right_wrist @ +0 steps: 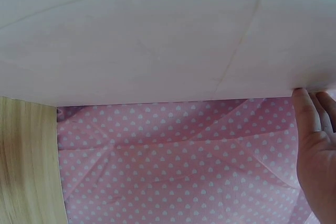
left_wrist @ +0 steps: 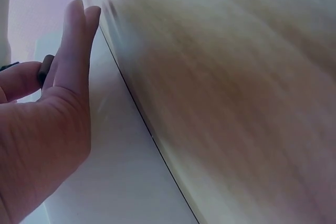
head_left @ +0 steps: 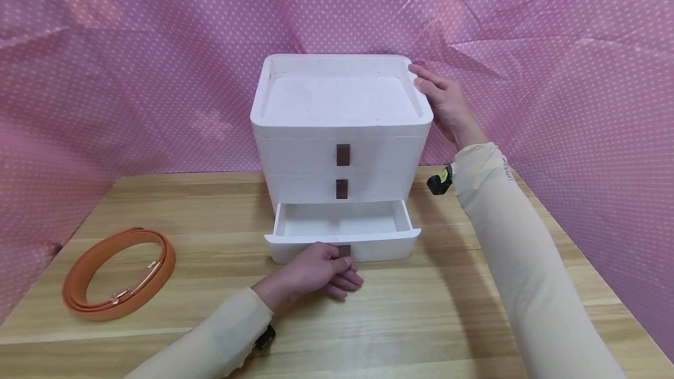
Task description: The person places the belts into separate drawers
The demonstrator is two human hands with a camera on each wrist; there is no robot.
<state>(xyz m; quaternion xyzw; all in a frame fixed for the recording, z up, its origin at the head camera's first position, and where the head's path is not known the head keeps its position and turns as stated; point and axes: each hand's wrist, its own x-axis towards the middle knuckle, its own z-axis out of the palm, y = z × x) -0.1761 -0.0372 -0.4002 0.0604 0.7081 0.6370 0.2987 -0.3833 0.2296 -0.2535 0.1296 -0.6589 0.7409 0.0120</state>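
Note:
A white drawer cabinet point(head_left: 337, 159) stands on the table, its bottom drawer point(head_left: 310, 250) pulled out and bare inside. At that drawer's front, my left hand point(head_left: 316, 271) pinches the brown pull tab point(left_wrist: 46, 71) between thumb and finger; the other fingers extend past it. My right hand point(head_left: 447, 104) rests against the cabinet's upper right side near the back corner, fingers fairly straight. The right wrist view shows those fingertips point(right_wrist: 300, 95) touching the white side wall. Two upper drawers are closed, each with a brown tab point(head_left: 343, 155).
A coiled orange-brown belt point(head_left: 79, 268) with a gold-coloured buckle lies on the left of the wooden table point(head_left: 210, 203). Pink polka-dot cloth point(head_left: 184, 45) hangs behind the cabinet and at both sides. The cabinet's top is a shallow rimmed tray.

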